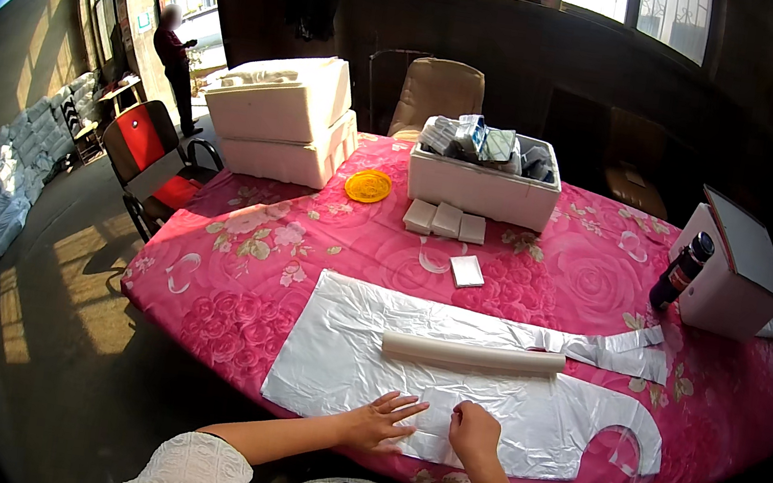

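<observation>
The white plastic apron point(349, 335) lay flat on the pink floral tablecloth point(227, 318), directly in front of you, its near edge close to the table's edge. Your left hand point(378, 420) rested palm down on it, fingers spread apart and gripping nothing, probably to keep the thin film flat. Your right hand point(475, 434) was curled over the sheet just beside it, fingers drawn together; whether they pinched the film, you couldn't tell from this view. The cream tube point(473, 355) lay across the apron's middle, perhaps as a weight against slipping.

The apron's long axis ran left to right across your front, its right end slightly nearer you. The broad, plain hem faced left, while the curved band point(646, 431) and the flat strap point(613, 352) pointed right. The tube lay roughly along that same axis. Three white packets point(447, 220) sat beyond, lined up before the foam box point(482, 196), likely to leave you working room.
</observation>
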A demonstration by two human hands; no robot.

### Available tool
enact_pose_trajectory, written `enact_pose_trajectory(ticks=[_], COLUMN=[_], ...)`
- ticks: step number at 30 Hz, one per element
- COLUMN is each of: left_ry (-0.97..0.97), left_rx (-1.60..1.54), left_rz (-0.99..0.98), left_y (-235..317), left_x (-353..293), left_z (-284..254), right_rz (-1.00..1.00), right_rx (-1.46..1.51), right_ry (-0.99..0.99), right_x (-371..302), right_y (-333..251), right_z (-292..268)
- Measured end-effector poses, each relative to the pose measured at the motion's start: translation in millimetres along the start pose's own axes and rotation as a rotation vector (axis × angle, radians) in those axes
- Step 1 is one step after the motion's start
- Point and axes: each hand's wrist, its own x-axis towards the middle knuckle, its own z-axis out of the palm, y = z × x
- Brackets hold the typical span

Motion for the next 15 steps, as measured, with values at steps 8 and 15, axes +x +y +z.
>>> enact_pose_trajectory(ticks=[8,15], left_ry=[0.241,-0.185], left_rx=[-0.660,-1.561], left_rz=[-0.420,-1.245], left_y=[37.2,54.8], left_x=[-24.7,-88.4], left_z=[1.0,37.8], right_rz=[-0.497,-0.344], right_rx=[-0.100,0.040], right_ry=[0.064,-0.136], right_x=[26.2,-11.7], right_y=[5.6,-30.8], right_z=[51.8,77.7])
